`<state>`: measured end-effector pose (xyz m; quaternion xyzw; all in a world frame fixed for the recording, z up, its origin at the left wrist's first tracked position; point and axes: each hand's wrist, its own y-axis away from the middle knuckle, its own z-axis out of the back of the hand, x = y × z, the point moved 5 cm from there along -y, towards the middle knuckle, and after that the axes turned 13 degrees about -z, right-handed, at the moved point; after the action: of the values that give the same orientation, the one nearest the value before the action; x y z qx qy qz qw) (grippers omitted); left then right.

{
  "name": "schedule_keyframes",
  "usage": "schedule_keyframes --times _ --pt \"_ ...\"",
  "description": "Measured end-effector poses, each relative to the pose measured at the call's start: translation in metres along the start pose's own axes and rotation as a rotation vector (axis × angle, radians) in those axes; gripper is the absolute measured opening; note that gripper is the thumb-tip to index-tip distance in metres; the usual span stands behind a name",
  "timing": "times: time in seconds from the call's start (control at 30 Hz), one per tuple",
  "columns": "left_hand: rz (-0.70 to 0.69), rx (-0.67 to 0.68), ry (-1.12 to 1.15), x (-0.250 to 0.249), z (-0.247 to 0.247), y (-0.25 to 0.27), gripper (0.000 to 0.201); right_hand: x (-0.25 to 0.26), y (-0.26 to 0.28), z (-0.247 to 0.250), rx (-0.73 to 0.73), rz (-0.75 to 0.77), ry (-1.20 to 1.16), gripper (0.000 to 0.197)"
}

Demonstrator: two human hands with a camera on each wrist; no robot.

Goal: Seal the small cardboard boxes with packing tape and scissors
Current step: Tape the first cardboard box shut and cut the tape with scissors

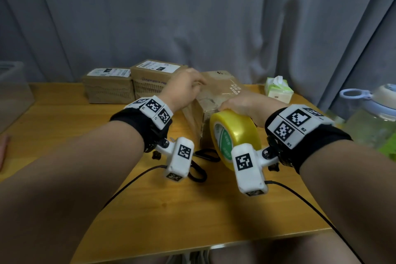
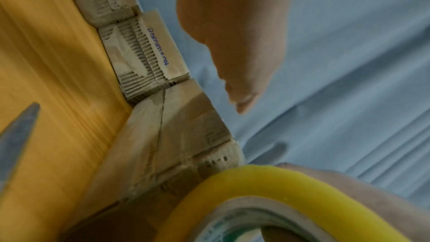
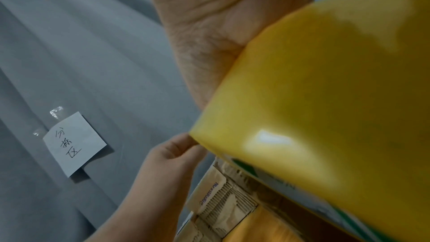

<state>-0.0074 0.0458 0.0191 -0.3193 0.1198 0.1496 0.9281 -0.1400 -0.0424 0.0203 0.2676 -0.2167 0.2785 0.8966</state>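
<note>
A grey curtain (image 1: 192, 17) hangs behind a wooden table (image 1: 171, 210), and on this table I work with my two bare hands. The cardboard box (image 1: 216, 94) that I am sealing stands in the middle of the table, between my hands, turned with one corner toward me. My left hand (image 1: 184, 90) lies on the far left part of its top; the fingers are bent down over the cardboard, and in the right wrist view the thumb and the first finger come together, but I cannot tell whether they pinch the end of the tape or only press on the box. My right hand (image 1: 246, 107) grips the yellow roll of packing tape (image 1: 233, 135) from above, with the fingers curled around its outer side, and the roll stands on edge against the near right corner of the box, touching it. The scissors (image 1: 203, 156) lie on the table just in front of the box, partly hidden under my left wrist camera. Two other cardboard boxes (image 1: 132, 85) with white labels stand side by side at the back left, touching each other. A pack of tissues (image 1: 278, 88) stands at the back right, and a bottle with a pale blue lid (image 1: 368, 100) at the right edge.
</note>
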Motion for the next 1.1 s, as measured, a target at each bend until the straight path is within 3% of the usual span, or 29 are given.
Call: schedule_keyframes --times 0.1,0.2,0.37,0.5,0.6,0.7,0.8,0.9,1.0,1.1 --pt "-0.125 0.217 0.04 -0.02 -0.007 0.016 0.03 -0.001 0.0 -0.002 -0.005 0.01 -0.067 0.036" --pt "-0.141 0.39 -0.044 -0.017 -0.021 0.03 0.045 -0.001 -0.001 -0.006 0.014 0.022 -0.107 0.045" --pt "-0.036 0.486 -0.166 -0.001 -0.032 0.023 0.051 -0.003 -0.002 -0.008 0.02 0.022 -0.152 0.046" --pt "0.135 0.559 -0.113 0.012 -0.036 0.014 0.049 -0.004 -0.002 -0.01 0.075 0.017 -0.245 0.015" --pt "0.184 0.609 -0.087 0.02 -0.035 0.007 0.048 -0.001 -0.008 -0.017 0.118 -0.007 -0.347 0.015" --pt "0.153 0.572 -0.043 0.012 -0.031 0.004 0.049 0.001 -0.014 -0.025 0.164 -0.004 -0.472 0.011" --pt "0.182 0.341 0.041 0.002 -0.013 0.007 0.05 0.002 -0.018 -0.029 0.185 -0.007 -0.494 0.012" --pt "0.413 0.174 0.192 0.003 0.005 0.025 0.06 0.005 -0.018 -0.034 0.207 -0.011 -0.506 0.012" --pt "0.725 0.253 0.607 -0.01 0.001 0.055 0.069 0.014 -0.011 -0.041 0.238 -0.011 -0.601 0.016" --pt "0.707 0.181 0.695 -0.019 0.005 0.065 0.041 0.023 0.0 -0.042 0.31 0.009 -0.544 0.026"
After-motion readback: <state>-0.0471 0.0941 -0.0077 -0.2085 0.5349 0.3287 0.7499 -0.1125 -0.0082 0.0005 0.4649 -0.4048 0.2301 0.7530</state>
